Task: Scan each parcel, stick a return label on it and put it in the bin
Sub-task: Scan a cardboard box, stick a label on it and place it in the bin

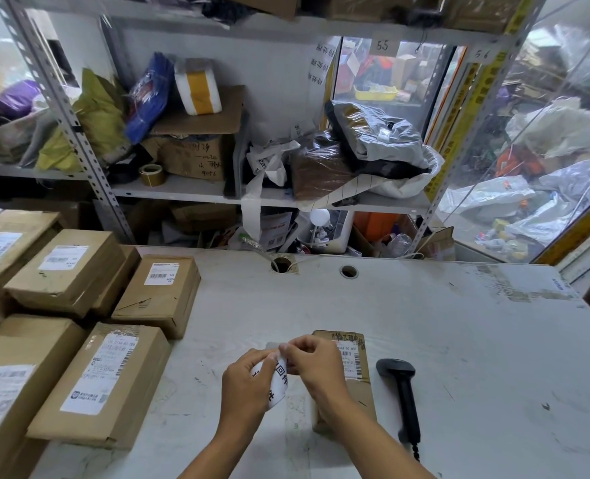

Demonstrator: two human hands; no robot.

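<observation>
**Label held over surface, parcel and scanner to the right**

White, scuffed surface (424, 323) fills the lower frame, two round cable holes near its far edge; metal shelving (89, 160) behind it is crowded with bags and cartons.

Left side: stacked cardboard parcels (89, 385), each bearing a white shipping label, cover the left part of the surface in several rows.

Centre: left hand (248, 385) and right hand (316, 366) meet just above the surface. Both pinch a white return label (277, 385) with black printed characters; left fingers are curled round its lower part, right thumb and fingers nip its upper edge. Grip on both hands is narrow, closed on the label. The label bends between them.

Right of centre: one small brown parcel (355, 382) lies flat on the surface, partly under the right wrist, printed barcode label facing up.

Further right: black handheld scanner (402, 399) lies on the surface just beside the parcel, head pointing away, untouched by either hand.
</observation>
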